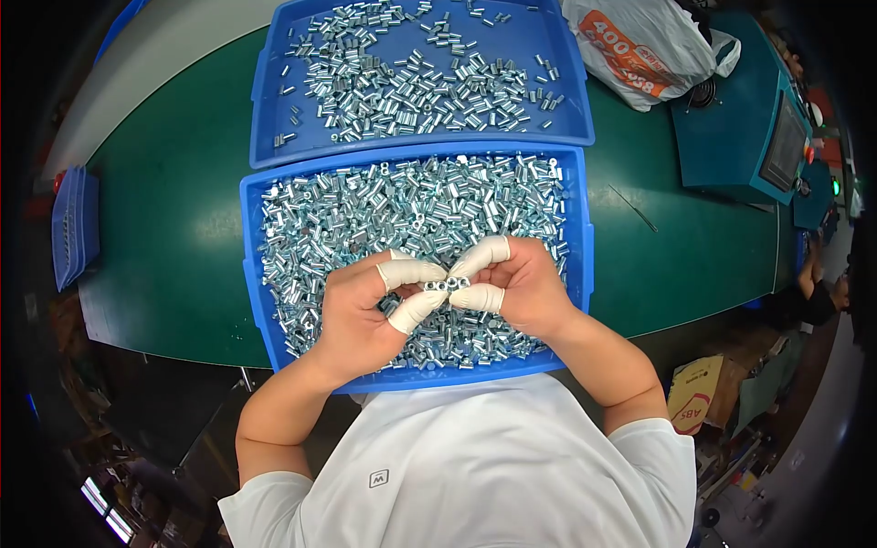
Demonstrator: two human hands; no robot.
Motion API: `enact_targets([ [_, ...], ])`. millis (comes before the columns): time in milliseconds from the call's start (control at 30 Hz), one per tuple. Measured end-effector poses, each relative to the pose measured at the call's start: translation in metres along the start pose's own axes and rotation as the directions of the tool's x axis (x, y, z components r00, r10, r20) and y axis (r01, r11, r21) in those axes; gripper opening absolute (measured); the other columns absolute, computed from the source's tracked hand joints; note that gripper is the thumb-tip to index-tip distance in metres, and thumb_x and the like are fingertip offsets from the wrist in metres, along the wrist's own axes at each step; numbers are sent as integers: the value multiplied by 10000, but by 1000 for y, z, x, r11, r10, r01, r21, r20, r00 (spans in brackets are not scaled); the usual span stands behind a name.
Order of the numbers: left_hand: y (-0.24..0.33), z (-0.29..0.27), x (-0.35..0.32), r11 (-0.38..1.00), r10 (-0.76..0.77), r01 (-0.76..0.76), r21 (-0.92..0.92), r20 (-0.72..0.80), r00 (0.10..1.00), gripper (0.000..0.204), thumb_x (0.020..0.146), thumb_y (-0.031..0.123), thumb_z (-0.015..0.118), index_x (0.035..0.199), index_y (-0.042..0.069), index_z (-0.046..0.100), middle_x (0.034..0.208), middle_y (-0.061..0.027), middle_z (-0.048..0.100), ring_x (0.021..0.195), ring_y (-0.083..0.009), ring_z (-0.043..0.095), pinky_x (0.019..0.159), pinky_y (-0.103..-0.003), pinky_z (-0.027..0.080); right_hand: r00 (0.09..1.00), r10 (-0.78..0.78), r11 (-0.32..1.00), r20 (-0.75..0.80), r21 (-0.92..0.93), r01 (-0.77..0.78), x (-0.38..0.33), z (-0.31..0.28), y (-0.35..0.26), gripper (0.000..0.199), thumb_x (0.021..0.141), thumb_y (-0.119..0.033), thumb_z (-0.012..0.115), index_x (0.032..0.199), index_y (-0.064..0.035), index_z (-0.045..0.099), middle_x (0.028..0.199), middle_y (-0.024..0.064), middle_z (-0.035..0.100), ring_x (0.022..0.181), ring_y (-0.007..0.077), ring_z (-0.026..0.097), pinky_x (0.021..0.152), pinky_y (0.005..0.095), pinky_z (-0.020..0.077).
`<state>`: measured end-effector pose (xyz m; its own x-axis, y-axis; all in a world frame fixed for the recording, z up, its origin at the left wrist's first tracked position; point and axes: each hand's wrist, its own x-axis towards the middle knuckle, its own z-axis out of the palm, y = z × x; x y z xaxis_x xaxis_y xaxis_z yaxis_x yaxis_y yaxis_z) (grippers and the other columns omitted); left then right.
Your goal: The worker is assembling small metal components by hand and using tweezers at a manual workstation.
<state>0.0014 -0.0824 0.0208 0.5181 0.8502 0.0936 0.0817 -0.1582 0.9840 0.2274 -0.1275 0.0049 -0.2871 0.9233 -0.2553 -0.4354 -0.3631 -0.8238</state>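
Observation:
Above the near blue tray [251, 265], my left hand [361, 301] and my right hand [523, 285] meet fingertip to fingertip. White finger cots cover the thumbs and some fingers of both. Pinched between them is a short row of small silver metal sleeves [441, 286], their round open ends facing up. Both hands are closed on this row, and the fingers partly hide it. Under and around my hands, a thick layer of loose, similar metal sleeves [365, 210] fills the near tray.
Beyond it, a second blue tray [274, 110] holds scattered sleeves. Both trays stand on a green table [174, 247]. A white plastic bag [639, 46] and a teal machine with a screen [735, 119] are at far right. A thin rod [633, 208] lies right; a blue bin [75, 228] stands left.

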Motion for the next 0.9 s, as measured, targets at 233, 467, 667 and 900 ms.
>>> enact_targets([
  [233,-4,0,-4,974,-133,135,-180,24,991,211,911,1,793,1120,21,772,950,-100,769,805,-150,738,717,-281,595,1000,17,999,10,52,-18,0,0,1,167,918,56,796,1069,17,736,1041,94,770,989,160,749,898,306,612],
  [467,-5,0,-4,977,-117,120,-174,29,993,212,904,5,816,1110,27,771,958,-95,771,807,-147,748,719,-277,604,1000,9,998,14,55,-10,1,-1,3,175,910,82,790,1062,20,730,1033,91,758,977,153,741,894,305,611],
  [667,-3,-5,-2,989,-84,91,-113,62,995,211,893,9,831,1094,44,776,932,-84,770,788,-139,742,710,-277,603,998,-40,997,39,65,37,1,-1,4,185,895,125,778,1042,26,726,1024,100,756,979,167,746,879,313,621],
  [900,-1,-6,-2,985,-105,114,-127,75,992,193,887,11,835,1068,48,780,896,-78,765,772,-137,738,697,-277,597,999,-11,998,36,65,8,1,-1,4,193,891,139,773,1042,28,725,1022,100,753,971,167,749,877,317,627],
])
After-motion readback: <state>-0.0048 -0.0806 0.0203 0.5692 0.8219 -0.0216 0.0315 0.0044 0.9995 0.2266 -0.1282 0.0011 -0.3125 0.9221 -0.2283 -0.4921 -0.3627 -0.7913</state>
